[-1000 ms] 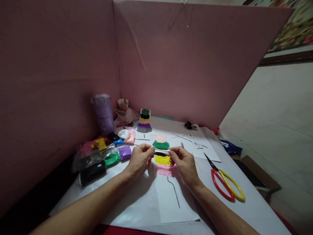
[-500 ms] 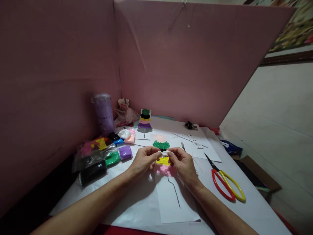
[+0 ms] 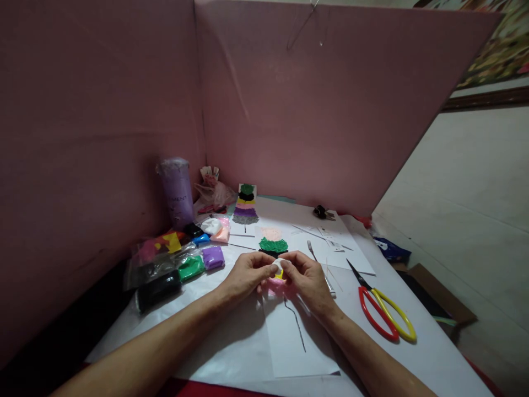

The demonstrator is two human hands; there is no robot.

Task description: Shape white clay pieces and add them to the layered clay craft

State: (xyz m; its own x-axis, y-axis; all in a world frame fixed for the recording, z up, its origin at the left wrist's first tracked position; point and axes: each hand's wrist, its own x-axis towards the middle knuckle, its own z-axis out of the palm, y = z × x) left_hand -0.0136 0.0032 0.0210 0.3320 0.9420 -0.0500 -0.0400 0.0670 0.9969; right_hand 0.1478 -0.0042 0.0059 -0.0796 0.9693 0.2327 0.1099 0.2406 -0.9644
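Observation:
Between the fingertips of both hands is a small piece of white modelling clay [image 3: 281, 267]. My left hand [image 3: 249, 272] pinches its left side, and my right hand [image 3: 305, 277] pinches the right. Both are held over a white paper sheet [image 3: 297, 342] with a drawn dark stem. Bands of coloured clay lie on that sheet: peach at the top, then green [image 3: 273, 245], black, yellow and pink [image 3: 276, 286]. My fingers partly cover the yellow and pink bands. A fork [image 3: 311, 247] lies just beyond my right hand.
Red-and-yellow-handled scissors [image 3: 384, 309] lie at the right. Clay packets [image 3: 190, 268] and a purple cup [image 3: 177, 193] stand left. A finished-looking striped clay leaf card [image 3: 246, 209] lies at the back, keys [image 3: 323, 212] to its right. Pink panels enclose the back and left.
My hands have drawn slightly closer together, and the white clay between them looks more bunched and upright. The view has shifted very slightly.

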